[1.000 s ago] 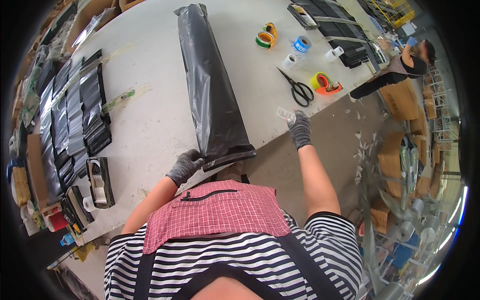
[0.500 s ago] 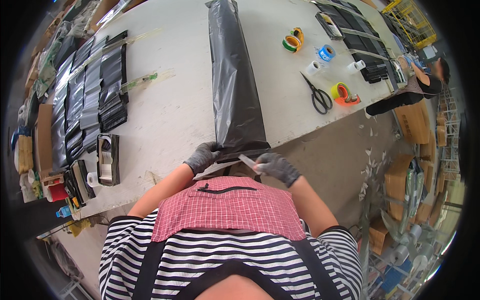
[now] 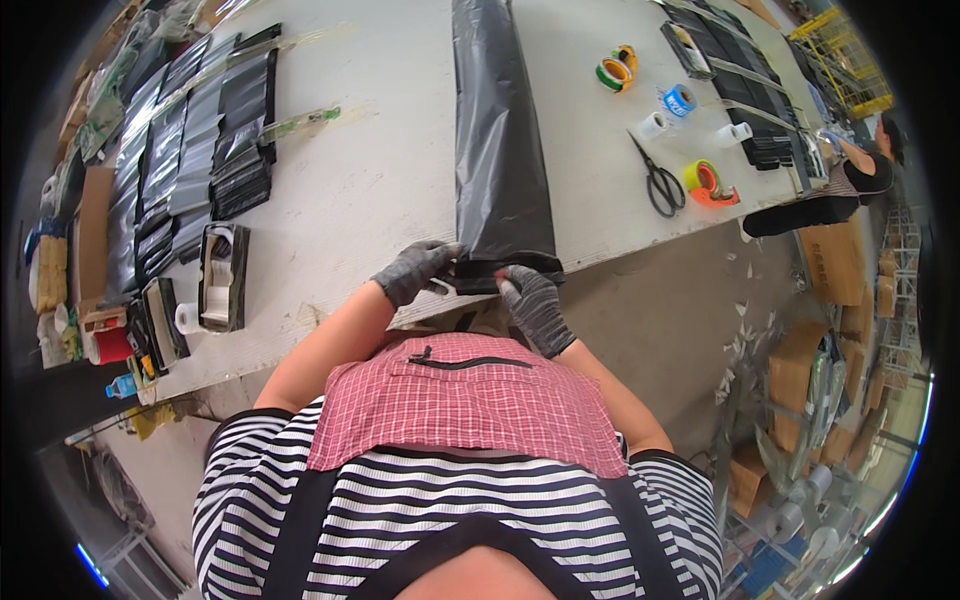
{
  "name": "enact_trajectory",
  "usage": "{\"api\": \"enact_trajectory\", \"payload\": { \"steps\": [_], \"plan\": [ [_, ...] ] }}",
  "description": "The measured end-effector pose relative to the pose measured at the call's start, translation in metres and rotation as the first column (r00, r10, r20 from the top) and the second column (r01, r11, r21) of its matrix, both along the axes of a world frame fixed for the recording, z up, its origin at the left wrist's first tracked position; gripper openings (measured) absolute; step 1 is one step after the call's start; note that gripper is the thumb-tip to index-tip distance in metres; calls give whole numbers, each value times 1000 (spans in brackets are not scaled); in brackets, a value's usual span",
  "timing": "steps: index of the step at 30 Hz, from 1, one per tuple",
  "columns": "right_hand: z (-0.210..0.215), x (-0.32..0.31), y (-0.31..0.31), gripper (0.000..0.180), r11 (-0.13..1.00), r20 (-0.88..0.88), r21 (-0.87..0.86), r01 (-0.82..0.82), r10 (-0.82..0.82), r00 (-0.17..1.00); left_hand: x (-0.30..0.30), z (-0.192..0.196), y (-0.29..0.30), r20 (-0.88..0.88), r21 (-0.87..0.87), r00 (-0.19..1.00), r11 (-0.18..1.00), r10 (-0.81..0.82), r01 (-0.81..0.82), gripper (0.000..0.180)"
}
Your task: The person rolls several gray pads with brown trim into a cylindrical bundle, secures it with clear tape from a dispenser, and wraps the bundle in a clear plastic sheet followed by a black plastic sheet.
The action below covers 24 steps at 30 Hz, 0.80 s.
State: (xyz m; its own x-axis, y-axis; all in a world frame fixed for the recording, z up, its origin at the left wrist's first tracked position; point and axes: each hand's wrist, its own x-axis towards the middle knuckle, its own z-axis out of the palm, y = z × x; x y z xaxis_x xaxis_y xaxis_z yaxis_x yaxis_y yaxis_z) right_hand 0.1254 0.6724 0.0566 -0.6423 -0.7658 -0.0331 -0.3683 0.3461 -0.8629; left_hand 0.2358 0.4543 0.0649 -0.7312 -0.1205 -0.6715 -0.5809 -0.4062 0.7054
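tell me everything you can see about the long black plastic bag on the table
The long black plastic bag looks like glossy, crinkled film wrapped round something long and flat. It lies lengthwise on the pale table, running away from the person, its far end cut off by the picture's top. Its near end reaches the table's edge, where the gloved left hand and gloved right hand both pinch it.

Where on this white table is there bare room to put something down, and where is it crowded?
The widest bare patch of the white table lies between the long black plastic bag and the stacked black pouches. A narrower one lies between the bag and the black scissors. Crowded: the tape rolls beyond the scissors, and the tape dispensers near the left edge.
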Motion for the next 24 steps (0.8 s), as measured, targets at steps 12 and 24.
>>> {"api": "enact_trajectory", "payload": {
  "steps": [12,24],
  "plan": [
    [1,15,-38,13,975,-365,4,-224,210,907,-11,-4,5,66,-38,998,999,-17,19,23],
    [-145,40,278,28,450,63,893,19,-167,984,-13,-1,-14,87,-245,975,944,-205,220,23]
  ]
}}
